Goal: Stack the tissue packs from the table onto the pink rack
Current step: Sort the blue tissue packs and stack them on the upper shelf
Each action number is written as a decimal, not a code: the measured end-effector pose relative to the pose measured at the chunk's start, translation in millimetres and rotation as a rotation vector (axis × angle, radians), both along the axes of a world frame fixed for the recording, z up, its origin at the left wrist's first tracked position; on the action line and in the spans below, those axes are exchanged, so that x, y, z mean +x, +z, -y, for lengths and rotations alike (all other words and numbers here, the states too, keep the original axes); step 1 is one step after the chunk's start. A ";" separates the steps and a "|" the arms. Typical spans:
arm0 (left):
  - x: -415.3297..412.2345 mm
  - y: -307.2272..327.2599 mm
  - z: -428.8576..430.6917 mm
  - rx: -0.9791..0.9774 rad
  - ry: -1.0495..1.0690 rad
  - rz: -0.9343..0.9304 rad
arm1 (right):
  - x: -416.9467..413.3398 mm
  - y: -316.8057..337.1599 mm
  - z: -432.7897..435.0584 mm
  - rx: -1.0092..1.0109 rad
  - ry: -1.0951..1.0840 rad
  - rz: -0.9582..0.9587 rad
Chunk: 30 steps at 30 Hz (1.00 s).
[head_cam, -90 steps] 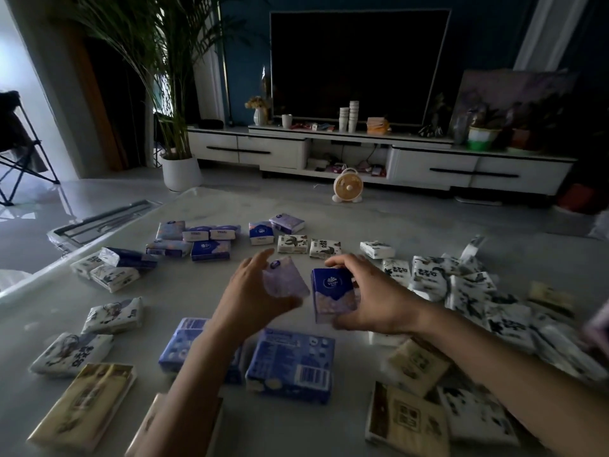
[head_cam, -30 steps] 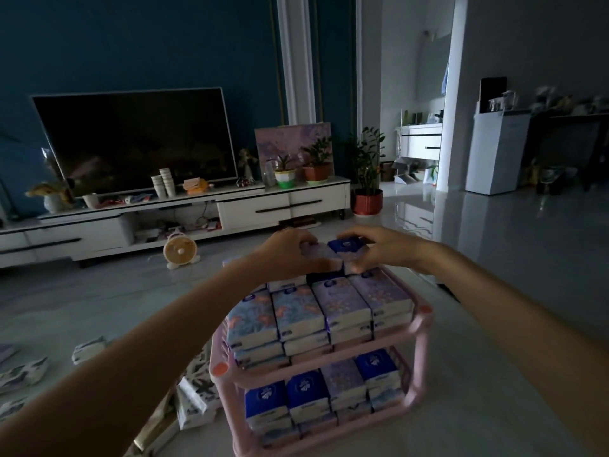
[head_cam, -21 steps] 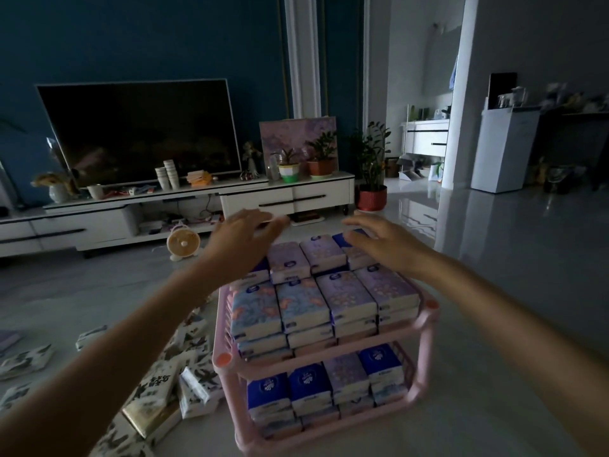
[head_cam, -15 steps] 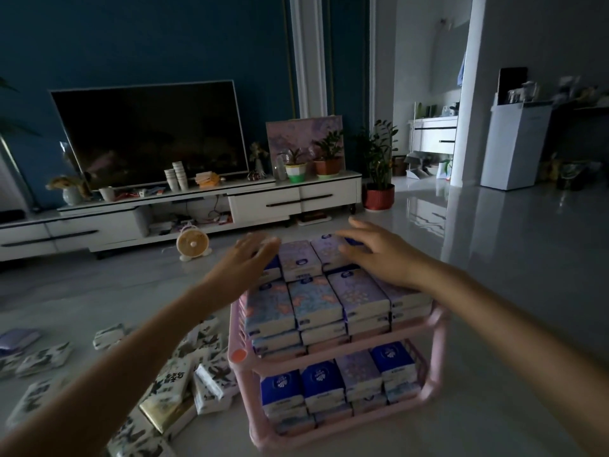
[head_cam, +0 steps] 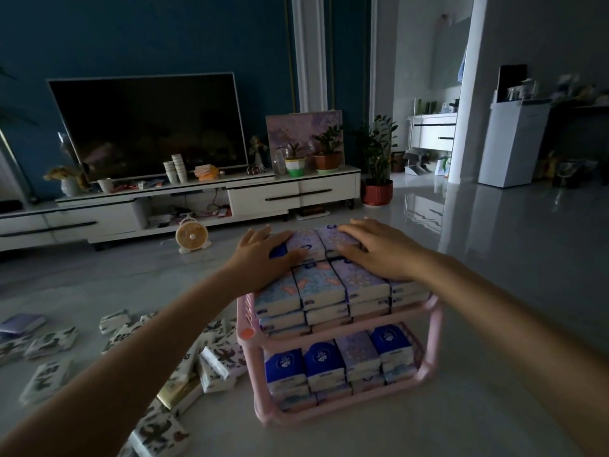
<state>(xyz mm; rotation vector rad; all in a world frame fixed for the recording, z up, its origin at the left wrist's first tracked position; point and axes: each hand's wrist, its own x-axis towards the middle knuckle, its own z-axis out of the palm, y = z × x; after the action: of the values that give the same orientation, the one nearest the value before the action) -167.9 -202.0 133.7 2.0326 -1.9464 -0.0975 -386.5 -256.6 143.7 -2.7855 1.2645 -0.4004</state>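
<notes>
A pink two-tier rack (head_cam: 434,328) stands on the grey table in front of me. Its top tier carries stacked floral and purple tissue packs (head_cam: 318,285); the lower tier holds blue and purple packs (head_cam: 321,361). My left hand (head_cam: 263,258) lies flat on the back left packs of the top tier, fingers straight. My right hand (head_cam: 379,253) presses flat on the back right packs. Neither hand holds a pack. Loose black-and-white tissue packs (head_cam: 217,361) lie on the table left of the rack.
More loose packs (head_cam: 43,344) are scattered across the left of the table, with a gold one (head_cam: 179,392) near the rack's foot. Beyond the table stand a TV unit (head_cam: 184,206), a small fan (head_cam: 191,235) on the floor and a potted plant (head_cam: 377,192).
Three seconds ago each hand held a pack over the table. I turned to the rack, set both packs on the back of the top tier, and my hands now lie flat on the stack.
</notes>
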 end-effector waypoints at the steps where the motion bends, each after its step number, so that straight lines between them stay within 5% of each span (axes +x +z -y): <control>1: -0.6 0.6 -0.6 0.003 0.005 0.001 | -0.2 -0.9 -0.1 -0.010 -0.008 -0.014; 9: 1.5 -10.5 -30.7 -0.270 0.017 -0.663 | 2.6 12.6 -6.3 0.095 -0.006 0.192; 20: -10.4 -4.1 -36.5 -0.060 -0.021 -0.602 | 28.9 6.5 -27.5 0.031 -0.035 -0.058; 30: 21.5 -15.6 -93.1 -0.368 0.006 -0.775 | 41.4 7.9 -89.8 -0.098 0.230 0.437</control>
<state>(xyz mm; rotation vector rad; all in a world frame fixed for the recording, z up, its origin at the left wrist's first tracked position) -146.4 -108.9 118.1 1.4506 -1.3441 -0.4214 -345.0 -166.7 151.6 -2.6633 0.8388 -1.0050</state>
